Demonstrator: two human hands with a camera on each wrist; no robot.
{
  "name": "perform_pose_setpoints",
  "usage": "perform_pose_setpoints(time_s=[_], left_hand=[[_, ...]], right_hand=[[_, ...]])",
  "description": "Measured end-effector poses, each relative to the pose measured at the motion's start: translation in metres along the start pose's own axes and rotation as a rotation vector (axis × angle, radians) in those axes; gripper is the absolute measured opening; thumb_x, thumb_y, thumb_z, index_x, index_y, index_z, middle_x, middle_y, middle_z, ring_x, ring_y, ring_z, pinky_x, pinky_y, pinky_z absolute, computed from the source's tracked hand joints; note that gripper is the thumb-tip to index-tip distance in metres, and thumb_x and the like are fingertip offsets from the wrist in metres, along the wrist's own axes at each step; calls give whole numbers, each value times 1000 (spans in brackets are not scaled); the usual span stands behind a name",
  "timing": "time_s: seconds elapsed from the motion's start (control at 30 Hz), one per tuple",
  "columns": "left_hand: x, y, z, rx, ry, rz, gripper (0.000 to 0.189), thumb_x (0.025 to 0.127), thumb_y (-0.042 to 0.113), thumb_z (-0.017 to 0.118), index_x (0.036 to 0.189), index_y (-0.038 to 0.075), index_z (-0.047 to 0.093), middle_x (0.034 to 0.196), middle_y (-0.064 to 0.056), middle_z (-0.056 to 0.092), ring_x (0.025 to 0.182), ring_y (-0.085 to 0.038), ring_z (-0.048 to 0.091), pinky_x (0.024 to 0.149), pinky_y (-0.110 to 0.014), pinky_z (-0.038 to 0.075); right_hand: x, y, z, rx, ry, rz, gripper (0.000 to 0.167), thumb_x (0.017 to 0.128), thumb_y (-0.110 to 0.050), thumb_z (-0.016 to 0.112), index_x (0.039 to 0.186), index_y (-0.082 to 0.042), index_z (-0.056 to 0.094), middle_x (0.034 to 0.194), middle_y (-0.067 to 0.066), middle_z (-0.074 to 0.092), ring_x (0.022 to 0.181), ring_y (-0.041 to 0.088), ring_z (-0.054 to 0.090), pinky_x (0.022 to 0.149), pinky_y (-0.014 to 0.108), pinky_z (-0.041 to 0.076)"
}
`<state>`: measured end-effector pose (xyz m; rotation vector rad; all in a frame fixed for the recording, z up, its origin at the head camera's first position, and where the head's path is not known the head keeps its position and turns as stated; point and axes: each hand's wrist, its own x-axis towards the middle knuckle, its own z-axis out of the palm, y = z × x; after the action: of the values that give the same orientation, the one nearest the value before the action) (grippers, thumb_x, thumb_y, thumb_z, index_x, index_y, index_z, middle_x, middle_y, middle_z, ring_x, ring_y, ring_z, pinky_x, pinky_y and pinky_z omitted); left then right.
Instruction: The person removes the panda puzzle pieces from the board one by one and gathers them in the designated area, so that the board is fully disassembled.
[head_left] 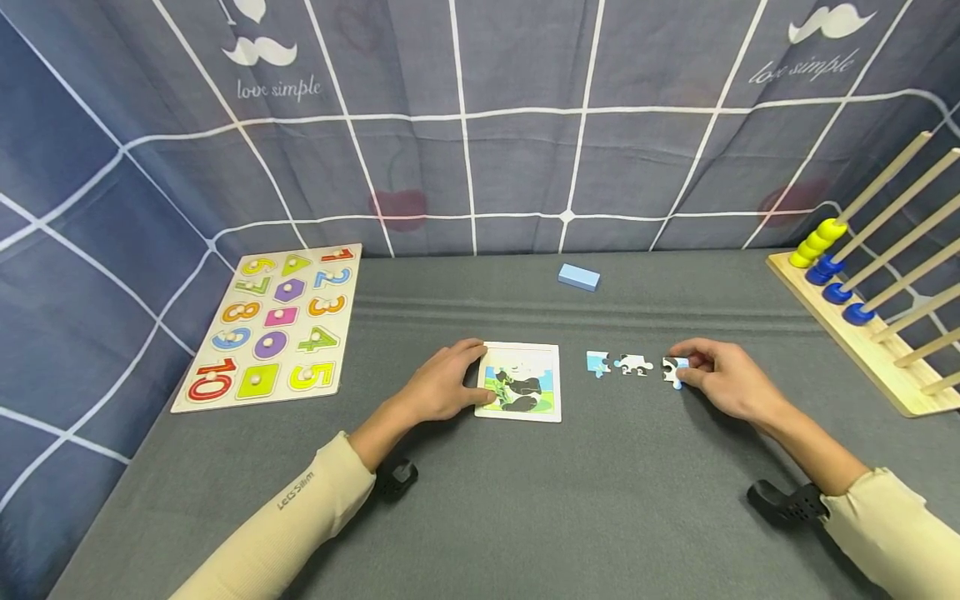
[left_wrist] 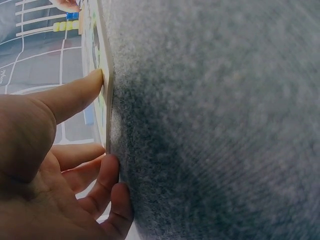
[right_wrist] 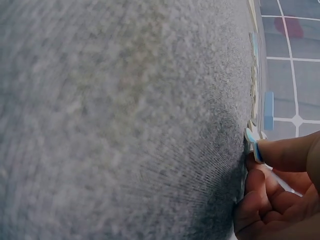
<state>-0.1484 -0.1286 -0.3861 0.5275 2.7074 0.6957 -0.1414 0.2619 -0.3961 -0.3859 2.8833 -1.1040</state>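
A square panda jigsaw puzzle in a white frame (head_left: 556, 392) lies flat on the grey cloth, with pale gaps in the upper part of its picture. My left hand (head_left: 442, 382) holds it by the left side. The left thumb (left_wrist: 82, 92) presses on the frame near its lower corner, and the fingers are at the upper-left corner. To the right, my right hand (head_left: 723, 377) pinches a black, white and blue puzzle piece (head_left: 670, 372) between thumb and fingers, low over the cloth. Two loose pieces, one blue (head_left: 597, 362) and one white and black (head_left: 633, 364), lie between puzzle and hand.
A number-and-shape peg board (head_left: 225, 379) lies at the left. A blue block (head_left: 578, 277) sits behind the puzzle. An abacus-like wooden stand (head_left: 911, 398) with rods and yellow and blue beads stands at the right. A checked curtain (head_left: 517, 167) hangs along the back.
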Motion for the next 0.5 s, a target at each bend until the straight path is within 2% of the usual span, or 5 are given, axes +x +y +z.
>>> perform_pose_setpoints(time_s=[0.3,0.5], left_hand=[[0,1,0,2,1,-10,72,89,32,75,147,3,44,153,-12,38,137,-40,36,107,-53,33],[-1,0,-1,-9,-1,-15,73,89,33,75,148,3,44,154,-12,37,138,-39,35,108,-53,32]], right_hand=[[1,4,1,-28,15,-39,17,90,0,68,106,6,69,80,3,55,65,6,45,57,25,36],[3,2,2,-65,-1,-18,17,92,-2,66,108,5,69,79,3,55,65,8,45,59,26,36]])
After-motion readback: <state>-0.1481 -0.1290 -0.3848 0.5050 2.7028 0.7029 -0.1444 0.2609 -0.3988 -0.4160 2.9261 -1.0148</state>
